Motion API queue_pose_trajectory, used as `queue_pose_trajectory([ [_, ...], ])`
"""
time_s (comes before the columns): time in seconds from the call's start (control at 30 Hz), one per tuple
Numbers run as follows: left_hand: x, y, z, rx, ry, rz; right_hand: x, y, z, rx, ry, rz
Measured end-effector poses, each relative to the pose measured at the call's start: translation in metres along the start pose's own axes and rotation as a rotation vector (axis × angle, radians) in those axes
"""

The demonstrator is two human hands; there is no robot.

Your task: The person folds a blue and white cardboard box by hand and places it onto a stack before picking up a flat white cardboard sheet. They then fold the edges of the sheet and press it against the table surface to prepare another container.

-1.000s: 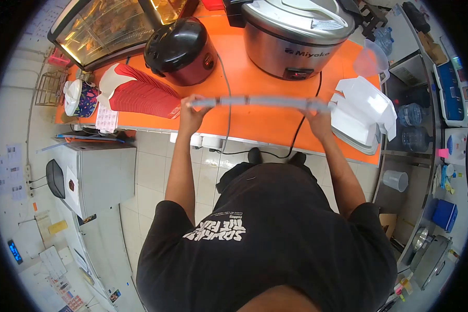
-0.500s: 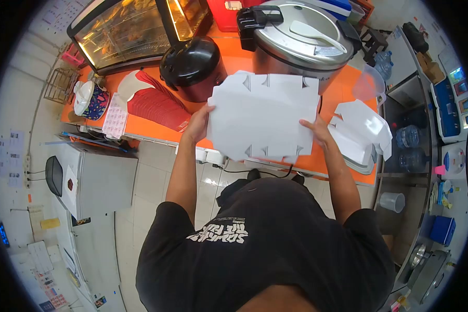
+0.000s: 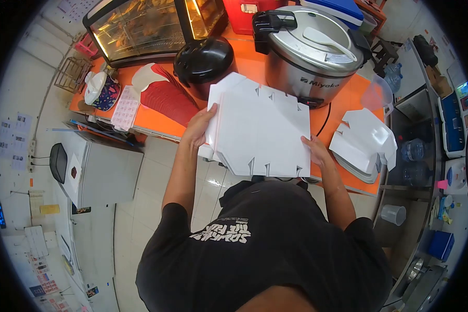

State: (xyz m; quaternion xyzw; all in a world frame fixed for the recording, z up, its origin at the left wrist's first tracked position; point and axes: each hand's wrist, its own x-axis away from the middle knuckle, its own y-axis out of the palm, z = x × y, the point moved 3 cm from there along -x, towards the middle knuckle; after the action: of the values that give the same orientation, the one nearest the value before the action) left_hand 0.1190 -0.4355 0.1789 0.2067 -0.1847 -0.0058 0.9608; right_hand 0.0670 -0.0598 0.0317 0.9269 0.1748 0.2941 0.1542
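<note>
A flat white cardboard box blank (image 3: 262, 127), with notched slits along its edges, is held over the front of the orange table. My left hand (image 3: 198, 127) grips its left edge, thumb on top and fingers underneath. On the opposite side my right hand (image 3: 317, 151) pinches the right edge, thumb on the upper face. The blank slants slightly, its left end showing a folded strip. To the right of my right hand lies a stack of similar white blanks (image 3: 362, 140), the top one bent and glossy.
Behind the blank stand a black rice cooker (image 3: 205, 60) and a large steel cooker (image 3: 317, 67) with a white paddle on its lid. Red paper sleeves (image 3: 166, 101), printed pink sheets (image 3: 125, 109) and a patterned pot (image 3: 103, 92) sit left. A lit display warmer (image 3: 145, 31) is at the back.
The blank has turned clockwise and come lower in view, uncovering more of the steel cooker's front. Both hands have kept their hold, and the whole scene has shifted a little.
</note>
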Motion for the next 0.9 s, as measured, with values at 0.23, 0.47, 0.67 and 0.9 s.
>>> queue_pose_trajectory([
  [0.23, 0.013, -0.010, -0.003, 0.094, 0.050, 0.105, 0.001, 0.000, 0.015, -0.173, -0.033, -0.020],
  [0.47, 0.021, -0.014, -0.002, 0.176, 0.092, 0.057, -0.009, 0.003, 0.006, -0.199, -0.039, -0.098],
  [0.67, 0.018, -0.016, 0.004, 0.246, 0.156, 0.003, -0.014, 0.005, -0.002, -0.323, -0.070, -0.209],
  [0.9, 0.033, -0.006, 0.009, 0.441, 0.242, -0.078, -0.014, 0.004, -0.010, -0.414, -0.183, -0.342],
])
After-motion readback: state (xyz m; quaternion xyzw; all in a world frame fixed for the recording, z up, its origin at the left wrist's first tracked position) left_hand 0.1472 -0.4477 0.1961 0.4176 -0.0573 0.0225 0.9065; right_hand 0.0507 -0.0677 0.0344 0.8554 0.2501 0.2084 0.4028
